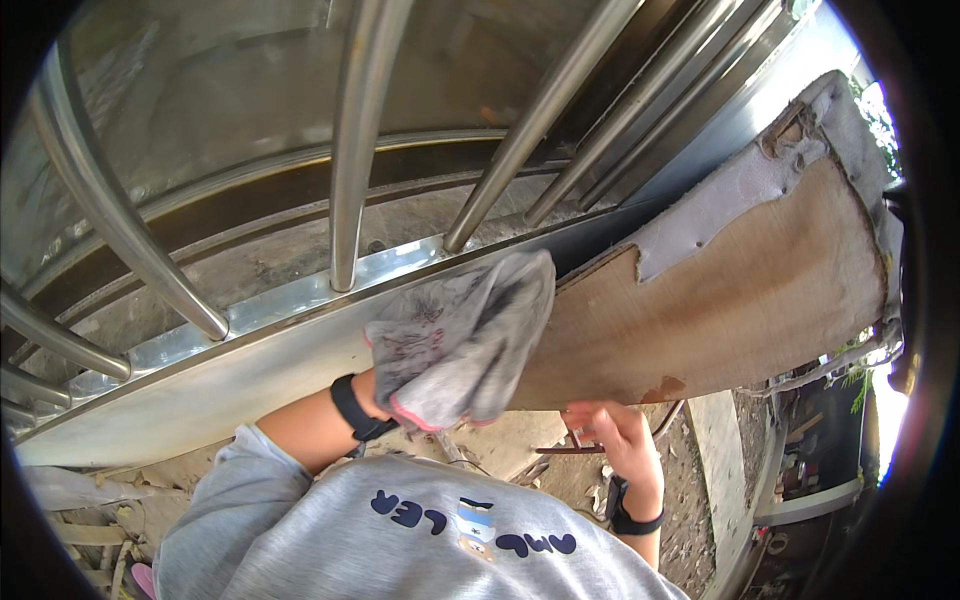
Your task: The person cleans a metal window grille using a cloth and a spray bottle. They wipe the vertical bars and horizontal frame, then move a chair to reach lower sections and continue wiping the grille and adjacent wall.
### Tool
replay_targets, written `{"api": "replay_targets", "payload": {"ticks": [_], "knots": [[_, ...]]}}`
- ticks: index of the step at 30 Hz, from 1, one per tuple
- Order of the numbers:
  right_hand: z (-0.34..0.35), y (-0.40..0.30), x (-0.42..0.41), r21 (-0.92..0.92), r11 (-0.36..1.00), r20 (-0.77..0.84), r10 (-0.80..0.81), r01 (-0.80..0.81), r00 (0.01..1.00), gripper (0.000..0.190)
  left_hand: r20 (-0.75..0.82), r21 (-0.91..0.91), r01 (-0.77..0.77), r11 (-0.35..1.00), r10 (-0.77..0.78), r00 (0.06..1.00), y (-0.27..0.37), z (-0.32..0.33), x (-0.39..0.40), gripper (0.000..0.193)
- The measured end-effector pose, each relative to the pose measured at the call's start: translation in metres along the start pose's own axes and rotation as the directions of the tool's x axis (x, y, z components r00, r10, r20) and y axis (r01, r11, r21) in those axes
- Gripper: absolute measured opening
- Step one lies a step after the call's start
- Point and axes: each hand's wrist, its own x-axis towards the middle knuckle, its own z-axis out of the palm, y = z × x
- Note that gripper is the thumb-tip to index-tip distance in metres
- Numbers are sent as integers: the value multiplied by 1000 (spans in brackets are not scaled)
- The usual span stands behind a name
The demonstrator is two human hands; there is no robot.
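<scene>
A grey, stained cloth with a pink edge [469, 337] drapes over my left hand [382, 401], hiding its fingers. The cloth lies in front of a metal ledge panel [247, 367] and overlaps the left part of a wooden board [720, 292]. Torn grey fabric [712, 202] is tacked along the board's upper and far edges. My right hand [611, 439], palm partly showing, is at the board's lower edge near a reddish-brown patch; whether its fingertips touch the board is unclear. Both wrists wear black bands.
Upright metal bars [351, 150] stand on a shiny metal rail [285, 296] before a window pane [225, 75]. Below lie leaf-strewn ground [679, 480], a pale slab [716, 450] and a reddish-brown metal frame [570, 450]. Wooden slats [90, 534] are at lower left.
</scene>
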Motion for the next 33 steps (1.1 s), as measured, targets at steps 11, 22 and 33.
{"api": "replay_targets", "payload": {"ticks": [11, 22, 33], "knots": [[-21, 15, -44, -319, 932, -536, -328, 174, 778, 21, 317, 381, -14, 925, -116, 941, -16, -13, 121, 34], [-33, 39, 2, -167, 881, -699, -423, 443, 577, 53, 531, 745, -265, 612, -304, 791, -8, 4, 205, 28], [-33, 30, 19, -208, 864, -671, -468, 460, 576, 20, 598, 799, -562, 216, -393, 699, -30, 30, 257, 23]]}}
